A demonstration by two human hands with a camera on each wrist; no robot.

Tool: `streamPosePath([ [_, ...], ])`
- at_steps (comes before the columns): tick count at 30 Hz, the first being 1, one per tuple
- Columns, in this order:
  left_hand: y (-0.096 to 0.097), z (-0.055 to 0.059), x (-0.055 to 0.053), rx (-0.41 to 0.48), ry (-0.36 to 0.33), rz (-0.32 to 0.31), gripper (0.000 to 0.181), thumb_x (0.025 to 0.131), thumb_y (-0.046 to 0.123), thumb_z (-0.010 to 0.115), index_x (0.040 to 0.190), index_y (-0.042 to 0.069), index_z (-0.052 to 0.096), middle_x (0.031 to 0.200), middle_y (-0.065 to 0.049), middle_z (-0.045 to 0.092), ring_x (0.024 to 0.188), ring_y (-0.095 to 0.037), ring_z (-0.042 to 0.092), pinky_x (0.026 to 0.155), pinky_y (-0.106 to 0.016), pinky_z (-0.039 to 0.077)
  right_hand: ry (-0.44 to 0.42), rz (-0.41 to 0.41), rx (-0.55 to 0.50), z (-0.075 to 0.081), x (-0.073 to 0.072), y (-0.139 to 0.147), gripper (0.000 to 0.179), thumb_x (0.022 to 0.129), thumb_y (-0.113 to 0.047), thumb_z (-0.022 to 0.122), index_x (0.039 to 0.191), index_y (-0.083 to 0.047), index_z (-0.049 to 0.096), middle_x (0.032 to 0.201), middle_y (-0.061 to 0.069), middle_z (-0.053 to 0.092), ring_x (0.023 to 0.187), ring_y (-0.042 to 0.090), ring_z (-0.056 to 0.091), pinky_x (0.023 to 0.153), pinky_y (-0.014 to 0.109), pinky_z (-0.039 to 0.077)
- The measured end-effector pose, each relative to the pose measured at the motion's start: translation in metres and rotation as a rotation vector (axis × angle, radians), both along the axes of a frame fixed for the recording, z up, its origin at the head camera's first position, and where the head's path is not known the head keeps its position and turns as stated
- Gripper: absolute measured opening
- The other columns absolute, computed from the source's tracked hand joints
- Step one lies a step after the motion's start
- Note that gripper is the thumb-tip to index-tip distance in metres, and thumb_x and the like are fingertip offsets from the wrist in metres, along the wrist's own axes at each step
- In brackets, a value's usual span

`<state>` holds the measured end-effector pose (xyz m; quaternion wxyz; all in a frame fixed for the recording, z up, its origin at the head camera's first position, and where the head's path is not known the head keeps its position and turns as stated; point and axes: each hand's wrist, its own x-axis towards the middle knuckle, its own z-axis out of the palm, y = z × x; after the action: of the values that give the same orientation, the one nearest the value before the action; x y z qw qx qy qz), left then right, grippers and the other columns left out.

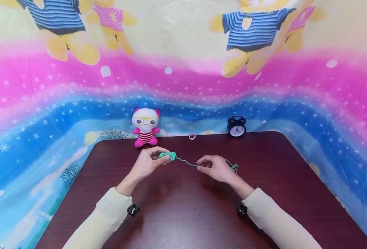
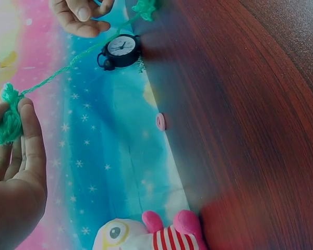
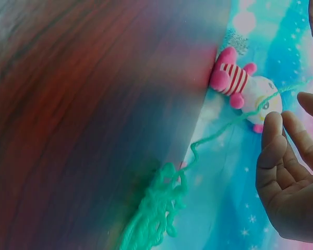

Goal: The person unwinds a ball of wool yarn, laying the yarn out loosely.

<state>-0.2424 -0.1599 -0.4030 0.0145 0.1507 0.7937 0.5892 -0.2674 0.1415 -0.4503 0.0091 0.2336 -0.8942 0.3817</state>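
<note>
In the head view my left hand (image 1: pixel 147 162) pinches a small wound bundle of green yarn (image 1: pixel 168 156) between thumb and fingers, above the table. A twisted strand (image 1: pixel 186 161) runs from this bundle to the fingertips of my right hand (image 1: pixel 216 168). The right wrist view shows the right hand (image 3: pixel 295 177) with its thumb apart from the loosely bent fingers, and the strand (image 3: pixel 224 126) passing close by the fingertips. Beyond that hand the strand leads to a loose tangle of green yarn (image 3: pixel 156 208), mostly hidden behind the hand in the head view.
A pink-and-white plush panda (image 1: pixel 145 126) sits at the table's back edge, left of a small pink ring (image 1: pixel 192 136). A black alarm clock (image 1: pixel 236 127) stands at the back right. A printed cloth (image 1: pixel 183 83) hangs around the dark wooden table (image 1: pixel 189 214).
</note>
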Motion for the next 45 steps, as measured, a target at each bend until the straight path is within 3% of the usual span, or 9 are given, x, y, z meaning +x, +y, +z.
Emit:
streamPosePath([
  [7, 0.0, 0.002, 0.001, -0.042, 0.013, -0.021, 0.023, 0.088, 0.023, 0.077, 0.109, 0.015, 0.074, 0.097, -0.007, 0.076, 0.084, -0.02, 0.073, 0.085, -0.042, 0.061, 0.015, 0.038, -0.005, -0.002, 0.0, -0.008, 0.024, 0.09, -0.028, 0.074, 0.11, -0.016, 0.075, 0.096, -0.007, 0.074, 0.076, 0.006, 0.063, 0.065, 0.023, 0.051],
  [18, 0.0, 0.002, 0.002, -0.056, 0.03, -0.094, 0.021, 0.089, 0.019, 0.076, 0.109, 0.015, 0.074, 0.095, -0.008, 0.075, 0.087, -0.018, 0.074, 0.084, -0.043, 0.061, 0.06, 0.067, 0.021, -0.004, 0.001, -0.015, 0.018, 0.089, -0.028, 0.075, 0.107, -0.024, 0.076, 0.092, -0.01, 0.072, 0.077, 0.004, 0.062, 0.068, 0.022, 0.051],
  [27, 0.0, 0.001, 0.003, -0.033, 0.017, -0.119, 0.022, 0.089, 0.02, 0.076, 0.11, 0.013, 0.073, 0.096, -0.008, 0.074, 0.087, -0.019, 0.073, 0.086, -0.047, 0.06, 0.068, 0.093, 0.035, -0.009, 0.001, -0.017, 0.012, 0.089, -0.027, 0.075, 0.098, -0.02, 0.079, 0.089, -0.011, 0.072, 0.072, 0.003, 0.058, 0.064, 0.021, 0.048],
  [32, 0.0, 0.002, 0.003, -0.024, 0.022, -0.116, 0.023, 0.089, 0.019, 0.076, 0.11, 0.011, 0.072, 0.096, -0.009, 0.074, 0.086, -0.018, 0.073, 0.084, -0.038, 0.061, 0.074, 0.104, 0.032, -0.011, -0.001, -0.014, 0.01, 0.09, -0.025, 0.074, 0.095, -0.018, 0.079, 0.088, -0.011, 0.072, 0.075, 0.004, 0.059, 0.068, 0.022, 0.049],
  [41, -0.003, 0.004, 0.003, -0.016, 0.018, -0.095, 0.038, 0.091, 0.017, 0.074, 0.128, 0.011, 0.066, 0.112, -0.015, 0.07, 0.089, -0.017, 0.073, 0.083, -0.036, 0.061, 0.075, 0.032, 0.05, -0.01, -0.006, 0.001, 0.009, 0.09, -0.026, 0.073, 0.093, -0.019, 0.078, 0.084, -0.011, 0.07, 0.077, 0.006, 0.061, 0.072, 0.024, 0.051],
  [45, -0.004, 0.003, 0.003, -0.03, 0.056, -0.084, 0.034, 0.091, 0.018, 0.073, 0.124, 0.011, 0.069, 0.109, -0.012, 0.069, 0.085, -0.019, 0.072, 0.08, -0.03, 0.061, 0.063, -0.023, 0.052, -0.009, -0.008, 0.014, 0.009, 0.091, -0.027, 0.073, 0.093, -0.02, 0.078, 0.084, -0.011, 0.071, 0.075, 0.008, 0.061, 0.069, 0.026, 0.05],
])
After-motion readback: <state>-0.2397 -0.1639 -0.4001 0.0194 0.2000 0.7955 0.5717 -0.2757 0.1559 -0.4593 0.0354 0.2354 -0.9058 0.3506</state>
